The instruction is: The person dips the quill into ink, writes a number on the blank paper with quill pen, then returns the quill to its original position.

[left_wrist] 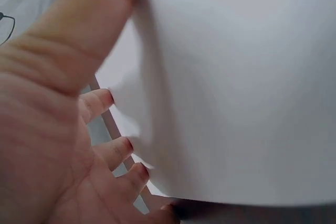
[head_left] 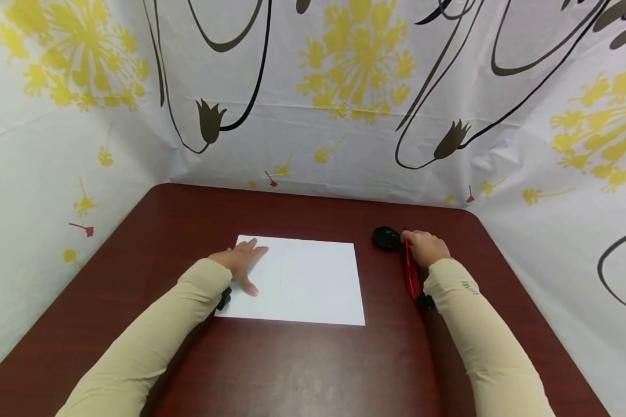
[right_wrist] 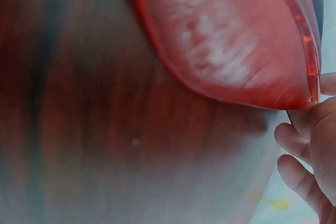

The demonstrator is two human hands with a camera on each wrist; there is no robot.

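A blank-looking white sheet of paper (head_left: 313, 284) lies on the table. My left hand (head_left: 244, 263) rests on its left side with fingers and thumb spread. In the left wrist view the fingertips (left_wrist: 137, 174) touch the edge of the paper (left_wrist: 236, 103). My right hand (head_left: 424, 248) pinches a red, glossy, flat thing (head_left: 411, 272) standing nearly edge-on to the right of the paper. Up close in the right wrist view, this red thing (right_wrist: 226, 40) is see-through with a rounded corner, and the fingers (right_wrist: 296, 174) are at that corner.
Just left of the right hand sits a round, shiny black thing (head_left: 386, 238). The dark reddish-brown table (head_left: 302, 370) is bordered at the back and sides by a white curtain (head_left: 313, 145) printed with yellow flowers and dark stems. A small black device (head_left: 223, 298) is under the left wrist.
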